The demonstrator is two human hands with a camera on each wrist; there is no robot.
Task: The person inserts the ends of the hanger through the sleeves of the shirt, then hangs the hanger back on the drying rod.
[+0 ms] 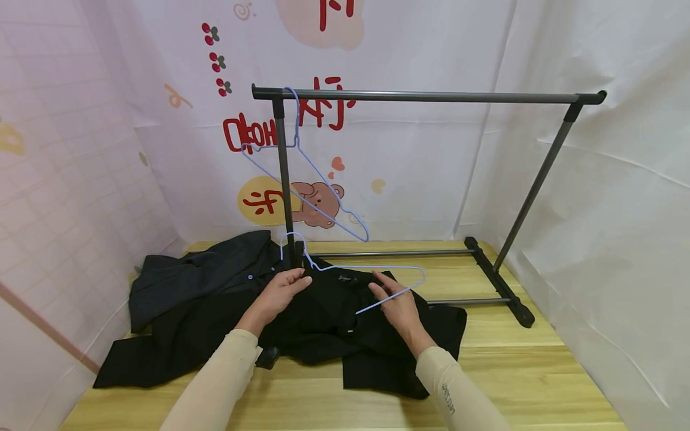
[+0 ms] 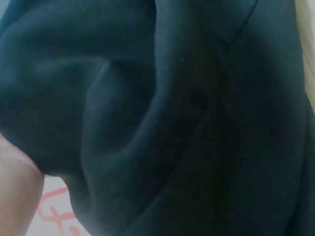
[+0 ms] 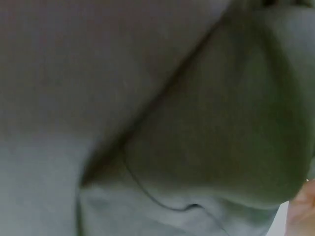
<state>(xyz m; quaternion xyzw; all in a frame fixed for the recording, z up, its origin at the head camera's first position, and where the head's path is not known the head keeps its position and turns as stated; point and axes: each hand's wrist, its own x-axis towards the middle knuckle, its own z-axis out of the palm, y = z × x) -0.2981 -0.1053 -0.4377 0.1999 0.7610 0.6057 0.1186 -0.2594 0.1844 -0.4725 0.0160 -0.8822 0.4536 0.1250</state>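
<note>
A black garment [image 1: 323,311] with small pale lettering near its top edge is bunched between the two hands. My left hand [image 1: 276,294] pinches its upper left edge between thumb and fingers. Farther right, my right hand [image 1: 401,308] holds the upper edge, thumb and forefinger slightly spread at the cloth. A lilac wire hanger [image 1: 372,267] has its hook upright near the left post; its lower bar crosses in front of the right hand, and its left part is hidden by cloth. Dark fabric fills both wrist views, with the left hand [image 2: 17,191] and right hand [image 3: 301,214] at the edges.
A dark metal clothes rack [image 1: 431,97] stands behind the hands on the wooden table [image 1: 539,383]. Another lilac hanger [image 1: 323,179] hangs at its left end. A dark buttoned garment [image 1: 199,281] lies at the left. Printed white cloth [image 1: 420,167] encloses the back and sides.
</note>
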